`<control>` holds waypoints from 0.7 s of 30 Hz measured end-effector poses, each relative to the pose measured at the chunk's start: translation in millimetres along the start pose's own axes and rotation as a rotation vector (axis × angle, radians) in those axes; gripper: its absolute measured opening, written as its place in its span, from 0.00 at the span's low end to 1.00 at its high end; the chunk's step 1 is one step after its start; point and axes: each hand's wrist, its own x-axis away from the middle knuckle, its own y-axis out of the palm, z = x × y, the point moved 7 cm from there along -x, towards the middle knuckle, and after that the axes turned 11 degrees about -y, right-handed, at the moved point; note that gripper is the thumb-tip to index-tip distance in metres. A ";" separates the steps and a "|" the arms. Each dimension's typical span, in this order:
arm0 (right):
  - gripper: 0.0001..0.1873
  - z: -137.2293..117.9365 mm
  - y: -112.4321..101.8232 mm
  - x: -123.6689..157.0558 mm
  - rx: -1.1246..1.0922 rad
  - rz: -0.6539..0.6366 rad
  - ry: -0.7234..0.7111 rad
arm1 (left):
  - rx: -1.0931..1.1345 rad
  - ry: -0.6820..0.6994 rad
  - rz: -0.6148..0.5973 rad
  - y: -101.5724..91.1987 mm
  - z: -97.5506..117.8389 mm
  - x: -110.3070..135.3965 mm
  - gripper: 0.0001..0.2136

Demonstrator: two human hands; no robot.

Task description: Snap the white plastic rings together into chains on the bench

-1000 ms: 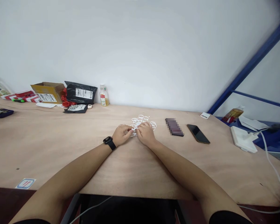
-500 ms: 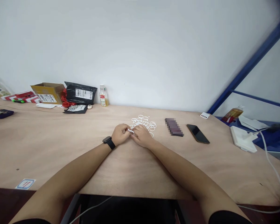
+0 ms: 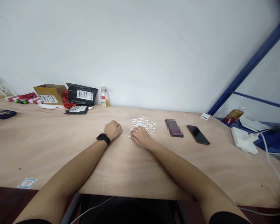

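A heap of small white plastic rings point(image 3: 144, 123) lies on the wooden table point(image 3: 49, 146) in front of me. My left hand point(image 3: 112, 129), with a black watch on its wrist, is curled into a fist left of the heap. A speck of white like a ring shows at its fingertips. My right hand point(image 3: 141, 137) rests on the near edge of the heap. Its fingers are bent down onto the rings, and what they pinch is hidden.
A blurred dark flat object point(image 3: 174, 127) and a black phone point(image 3: 198, 134) lie right of the rings. A small bottle point(image 3: 104, 97), black bags point(image 3: 82, 93) and a cardboard box point(image 3: 49, 93) stand by the wall. A white device point(image 3: 244, 140) with a cable lies far right, by a blue frame point(image 3: 247, 67).
My hands were together over a white ring at the heap. My left hand has since pulled away to the left, fist closed, while my right hand stayed at the heap's near edge.
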 end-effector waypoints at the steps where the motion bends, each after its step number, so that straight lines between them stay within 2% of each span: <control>1: 0.07 0.8 -1.3 0.0 0.000 0.013 0.016 | -0.032 -0.014 -0.006 1.5 -2.1 -0.6 0.15; 4: 0.08 6.0 -4.7 1.3 -0.018 0.064 0.079 | -0.028 -0.022 0.001 3.8 -4.0 -0.7 0.14; 6: 0.09 11.3 -5.6 3.2 -0.037 0.092 0.131 | 0.057 0.041 0.042 1.5 1.3 1.1 0.15; 9: 0.11 18.0 -8.1 6.3 -0.077 0.166 0.183 | 0.245 0.290 0.099 -5.5 21.2 11.5 0.17; 12: 0.12 21.4 -13.7 9.4 -0.146 0.297 0.186 | 0.357 0.561 0.092 -8.2 43.9 29.7 0.16; 14: 0.12 23.3 -16.9 11.7 -0.197 0.375 0.187 | 0.389 0.643 0.057 -6.1 53.8 38.4 0.15; 16: 0.12 23.9 -18.0 12.9 -0.241 0.412 0.178 | 0.439 0.623 0.035 -4.3 56.6 40.2 0.13; 21: 0.12 19.2 -17.6 11.3 -0.291 0.406 0.104 | 0.577 0.460 -0.046 0.1 50.1 33.2 0.11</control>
